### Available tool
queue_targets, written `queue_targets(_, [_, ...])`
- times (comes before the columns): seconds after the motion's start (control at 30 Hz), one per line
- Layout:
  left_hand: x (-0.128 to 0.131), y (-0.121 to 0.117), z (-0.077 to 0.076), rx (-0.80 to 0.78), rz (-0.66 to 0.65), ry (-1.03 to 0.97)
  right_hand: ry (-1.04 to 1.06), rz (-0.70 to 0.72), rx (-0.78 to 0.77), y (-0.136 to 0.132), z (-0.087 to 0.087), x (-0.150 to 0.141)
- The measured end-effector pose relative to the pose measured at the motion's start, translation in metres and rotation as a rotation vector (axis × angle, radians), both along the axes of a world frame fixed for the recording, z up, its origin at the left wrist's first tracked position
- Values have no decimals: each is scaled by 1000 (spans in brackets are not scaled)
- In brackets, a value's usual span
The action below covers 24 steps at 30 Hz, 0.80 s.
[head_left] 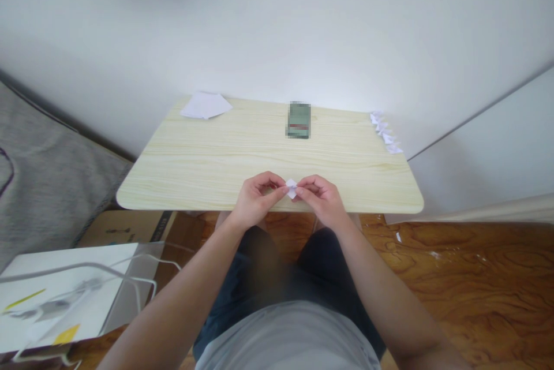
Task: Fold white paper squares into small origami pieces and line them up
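- Far to my left is one grey fabric surface [56,179], beside the desk.
- Below it lies one white panel [64,266] with one thin yellow strip [26,299] and one yellow patch [67,335]; pale cables [86,266] cross it, too tangled for me to count.
- Just beyond that panel sits one cardboard box [125,227], partly covered.
- One desk [173,168] stands in front of me; at its far left corner lies one pile of white paper [206,105], its sheets too close to count.
- My left hand [255,200] has its thumb and fingers pinched on the left side of the folded paper.
- One small folded paper [291,189] is between my two hands, over the middle of the desk's near edge.
- Beyond it, one green rectangular item [299,120] lies near the far edge, blurred out.
- My right hand [324,197] pinches the folded paper's right side.
- Along the right edge runs one row of folded white pieces [385,133], several, overlapping too much for a sure count.
- One larger white scrap [399,237] lies on the wooden floor [476,283], with tinier bits near it.
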<state>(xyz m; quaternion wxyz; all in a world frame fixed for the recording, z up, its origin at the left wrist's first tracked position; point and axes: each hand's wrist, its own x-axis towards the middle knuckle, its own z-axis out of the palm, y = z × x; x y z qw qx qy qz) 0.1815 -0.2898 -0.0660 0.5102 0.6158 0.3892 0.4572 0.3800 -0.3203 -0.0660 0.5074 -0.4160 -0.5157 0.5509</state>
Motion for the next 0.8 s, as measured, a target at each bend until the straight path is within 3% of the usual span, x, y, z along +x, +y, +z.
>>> queue_targets(0.57, [4, 0, 1, 43, 17, 41, -109, -134, 28, 1, -10, -2])
queue_targets(0.67, [5, -1, 1, 120, 52, 193, -351, -181, 158, -3, -7, -1])
queue_targets(0.8, [5, -4, 2, 347, 52, 563, -800, -209, 395, -6, -3, 4])
